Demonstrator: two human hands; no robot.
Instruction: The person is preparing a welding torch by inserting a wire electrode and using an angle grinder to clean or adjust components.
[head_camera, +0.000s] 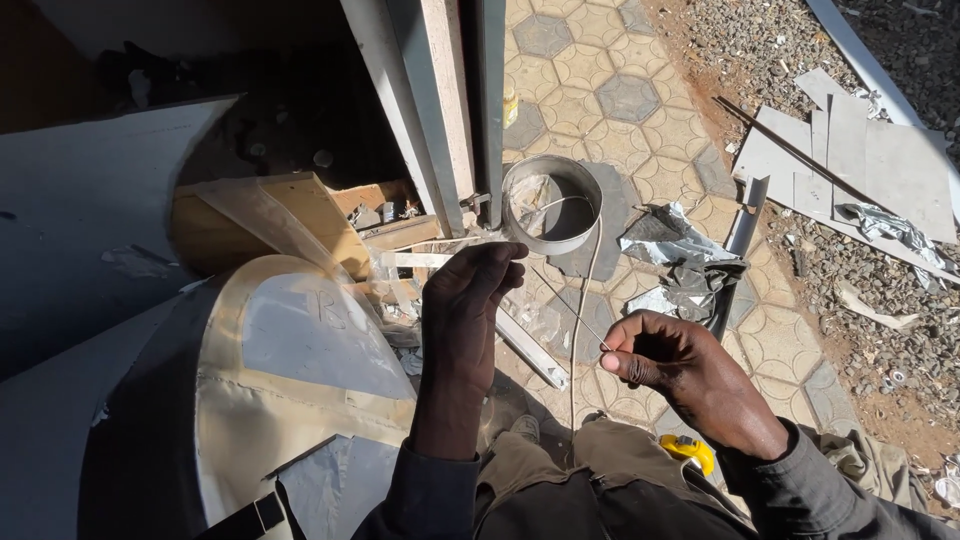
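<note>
Outdoor sheet-metal workshop, at a doorway. Evidence: cut metal sheets (860, 160) lie on gravel (880, 320); a rolled metal ring (552, 204) stands on hexagonal paving (600, 90); foil scraps (670, 240) and offcut strips (530, 345) litter the ground; a formed sheet-metal panel (300, 350) leans beside a steel door frame (440, 100).

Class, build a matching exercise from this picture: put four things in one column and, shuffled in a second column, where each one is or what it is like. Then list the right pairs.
Things:
1. metal ring
2. thin wire
3. yellow object
4. flat grey sheets

Places:
A. on the gravel, upper right
B. pinched between left hand and right hand
C. standing on the paving by the metal post
D. by the right sleeve, bottom of the picture

Pairs: 1-C, 2-B, 3-D, 4-A
</note>
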